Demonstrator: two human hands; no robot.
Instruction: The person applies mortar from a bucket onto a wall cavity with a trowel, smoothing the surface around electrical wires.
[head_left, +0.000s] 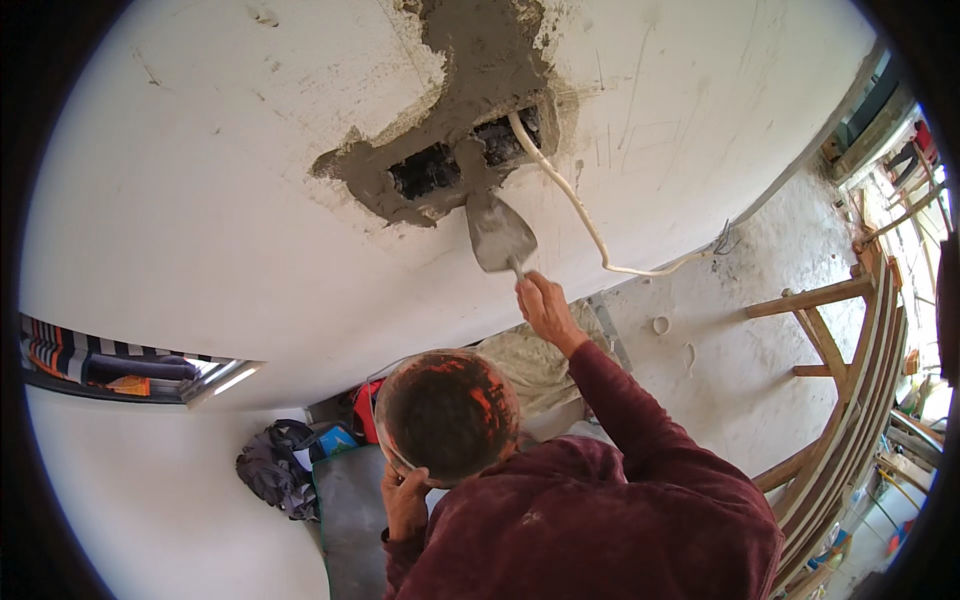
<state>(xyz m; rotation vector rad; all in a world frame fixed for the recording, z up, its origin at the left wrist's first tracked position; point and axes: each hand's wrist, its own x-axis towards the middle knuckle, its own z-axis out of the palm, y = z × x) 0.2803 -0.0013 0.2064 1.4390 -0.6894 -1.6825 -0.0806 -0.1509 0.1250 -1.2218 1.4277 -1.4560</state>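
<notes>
My right hand (548, 310) grips the handle of a trowel (500, 235), whose blade tip touches wet grey mortar (478, 165) on the white wall. The mortar surrounds two dark box openings, a left one (425, 171) and a right one (497, 140), and runs upward in a broad strip. A cream cable (585, 215) comes out of the right opening and hangs down to the right, its bare wire ends loose. My left hand (405, 500) holds the rim of a round bucket (448, 415), stained dark with orange patches inside. What the bucket contains is too dark to tell.
A wooden trestle with long planks (850, 400) stands on the right over the concrete floor (700, 390). A dark bag (282, 468) and a grey-topped surface (350, 520) lie at lower left. A crumpled cloth sheet (540, 370) lies along the wall. Far right, another person (915, 150) is partly visible.
</notes>
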